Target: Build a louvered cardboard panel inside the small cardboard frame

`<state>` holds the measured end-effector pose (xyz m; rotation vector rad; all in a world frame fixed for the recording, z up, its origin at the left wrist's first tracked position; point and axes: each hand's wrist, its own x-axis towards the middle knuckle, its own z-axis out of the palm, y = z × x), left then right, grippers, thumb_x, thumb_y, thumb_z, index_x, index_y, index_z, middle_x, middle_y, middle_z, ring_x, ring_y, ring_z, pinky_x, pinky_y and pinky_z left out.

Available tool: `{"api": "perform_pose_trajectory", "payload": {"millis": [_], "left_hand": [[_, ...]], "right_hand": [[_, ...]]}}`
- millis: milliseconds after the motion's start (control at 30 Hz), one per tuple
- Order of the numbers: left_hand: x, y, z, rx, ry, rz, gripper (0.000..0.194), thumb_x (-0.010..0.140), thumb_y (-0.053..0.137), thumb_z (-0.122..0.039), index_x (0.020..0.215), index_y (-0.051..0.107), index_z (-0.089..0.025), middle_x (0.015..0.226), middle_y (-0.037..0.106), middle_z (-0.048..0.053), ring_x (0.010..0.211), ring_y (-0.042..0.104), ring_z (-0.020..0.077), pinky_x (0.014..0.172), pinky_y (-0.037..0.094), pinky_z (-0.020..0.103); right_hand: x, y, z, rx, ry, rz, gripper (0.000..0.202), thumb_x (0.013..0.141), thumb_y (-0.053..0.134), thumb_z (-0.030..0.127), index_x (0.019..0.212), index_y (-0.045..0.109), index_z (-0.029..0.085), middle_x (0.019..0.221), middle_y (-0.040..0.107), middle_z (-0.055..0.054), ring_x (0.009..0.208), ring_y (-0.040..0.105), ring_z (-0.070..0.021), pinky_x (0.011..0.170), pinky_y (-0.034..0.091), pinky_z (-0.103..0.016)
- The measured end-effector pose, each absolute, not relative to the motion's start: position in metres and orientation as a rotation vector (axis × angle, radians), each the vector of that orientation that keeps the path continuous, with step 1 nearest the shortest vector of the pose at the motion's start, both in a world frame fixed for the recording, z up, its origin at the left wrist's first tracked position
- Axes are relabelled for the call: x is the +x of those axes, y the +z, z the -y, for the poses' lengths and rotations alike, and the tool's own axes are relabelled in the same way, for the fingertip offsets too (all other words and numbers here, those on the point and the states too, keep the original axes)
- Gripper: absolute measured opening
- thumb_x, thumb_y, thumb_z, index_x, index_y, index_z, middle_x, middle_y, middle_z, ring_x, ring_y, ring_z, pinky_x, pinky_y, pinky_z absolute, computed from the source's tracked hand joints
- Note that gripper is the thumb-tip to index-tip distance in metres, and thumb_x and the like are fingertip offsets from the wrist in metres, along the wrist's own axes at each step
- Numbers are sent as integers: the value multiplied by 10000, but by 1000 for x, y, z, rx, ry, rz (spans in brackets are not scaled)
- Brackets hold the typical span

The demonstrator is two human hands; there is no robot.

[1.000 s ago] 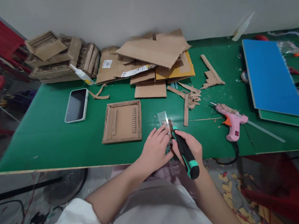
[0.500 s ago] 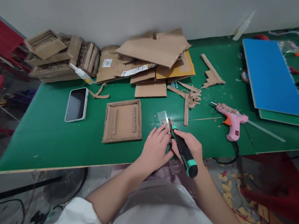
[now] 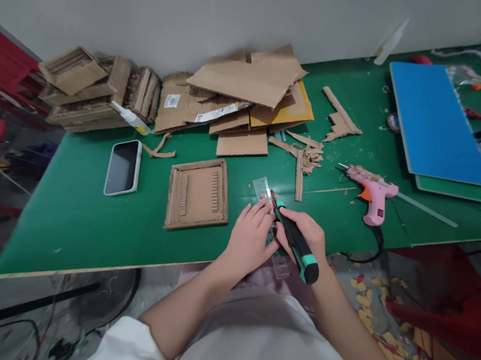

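My right hand [image 3: 307, 233] is wrapped round a black and teal utility knife [image 3: 296, 240], its blade end pointing away from me. A clear plastic ruler [image 3: 260, 186] lies at the table's front part, and my left hand [image 3: 250, 232] rests on it with fingers stretched out flat. The knife's tip is beside the ruler, close to my left fingertips. A small bit of cardboard shows at the tip; most of what lies under the hands is hidden. Left of my hands sits a square cardboard frame [image 3: 199, 194] with two notched strips inside.
A phone [image 3: 123, 167] lies at the left, below stacked cardboard pieces [image 3: 90, 90] and a glue bottle [image 3: 130, 118]. Cardboard sheets [image 3: 246, 77] are piled at the back. Cardboard scraps [image 3: 307, 155], a pink glue gun [image 3: 372, 194] and a blue board [image 3: 439, 123] are towards the right.
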<state>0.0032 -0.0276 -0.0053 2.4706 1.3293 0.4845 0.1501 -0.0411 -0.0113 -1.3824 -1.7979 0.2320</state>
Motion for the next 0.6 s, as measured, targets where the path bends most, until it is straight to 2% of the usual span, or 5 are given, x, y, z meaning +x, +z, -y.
{"api": "perform_pose_trajectory", "payload": {"millis": [600], "left_hand": [[3, -5, 27, 2479, 474, -1326, 327, 822, 463, -281, 1110, 506, -131, 1296, 494, 119, 1274, 361, 255, 1063, 283, 462]], "right_hand": [[151, -15, 40, -1361, 182, 1829, 301, 736, 574, 150, 1033, 566, 200, 874, 682, -41, 748, 634, -158, 709, 521, -277]]}}
